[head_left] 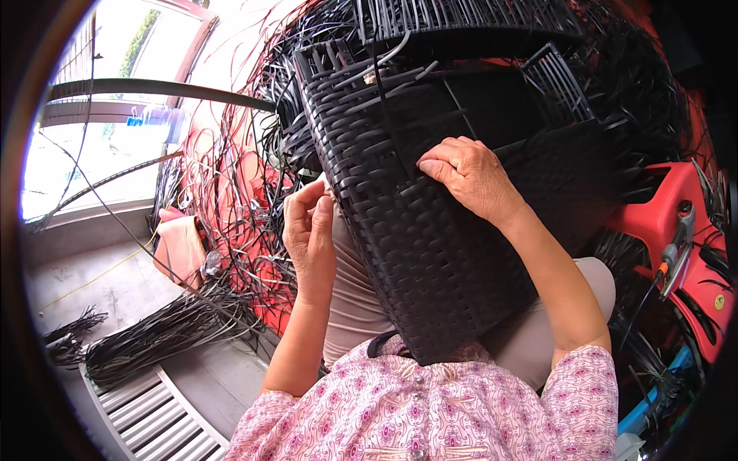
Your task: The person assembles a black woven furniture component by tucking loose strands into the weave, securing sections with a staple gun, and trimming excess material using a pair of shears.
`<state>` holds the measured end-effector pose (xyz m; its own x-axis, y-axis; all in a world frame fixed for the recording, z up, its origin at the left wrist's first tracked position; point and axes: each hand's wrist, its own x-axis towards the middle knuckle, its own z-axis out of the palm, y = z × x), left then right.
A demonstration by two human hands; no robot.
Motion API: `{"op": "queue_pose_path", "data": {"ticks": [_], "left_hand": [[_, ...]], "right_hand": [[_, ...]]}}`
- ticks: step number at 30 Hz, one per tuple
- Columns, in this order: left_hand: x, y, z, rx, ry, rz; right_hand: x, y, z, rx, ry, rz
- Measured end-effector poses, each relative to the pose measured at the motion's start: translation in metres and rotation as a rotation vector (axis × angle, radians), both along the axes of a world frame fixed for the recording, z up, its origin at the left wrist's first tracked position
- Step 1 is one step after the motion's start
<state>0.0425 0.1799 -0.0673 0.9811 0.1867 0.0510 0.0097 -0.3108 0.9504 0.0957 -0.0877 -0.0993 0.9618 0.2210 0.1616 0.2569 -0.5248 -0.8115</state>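
Note:
A black woven panel (pixel 430 238) of flat plastic strips, part of a piece of wicker furniture, rests tilted across my lap. My right hand (pixel 473 180) is over its upper middle, thumb and fingers pinched together close to the weave; what they hold, if anything, is hidden. A loose long black strip (pixel 387 107) comes down from the top and meets the weave just left of those fingertips. Beside the panel's left edge, my left hand (pixel 309 230) is raised with curled fingers and the thumb near them. Anything between them is too small to make out.
Loose black strips (pixel 250 184) hang in a tangle over red material at the left. A bundle of strips (pixel 165 338) lies by a white slatted rack (pixel 165 415). At right stands a red plastic stool (pixel 661 200) with a metal tool (pixel 678 250) on it.

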Motion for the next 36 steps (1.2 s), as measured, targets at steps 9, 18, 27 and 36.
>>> {"op": "queue_pose_path", "data": {"ticks": [9, 18, 27, 36], "left_hand": [[0.024, -0.002, -0.062, -0.358, 0.199, 0.011], [0.038, -0.032, -0.066, -0.367, 0.004, -0.004], [0.181, 0.009, -0.24, 0.61, -0.456, -0.271], [0.208, 0.041, -0.207, -0.21, 0.88, 0.012]], "right_hand": [[0.017, -0.052, -0.028, -0.367, 0.078, 0.024], [0.014, -0.043, -0.002, -0.413, 0.143, -0.182], [0.04, -0.057, -0.048, -0.456, -0.017, -0.389], [0.067, -0.011, -0.121, -0.405, 0.203, -0.23]]}}
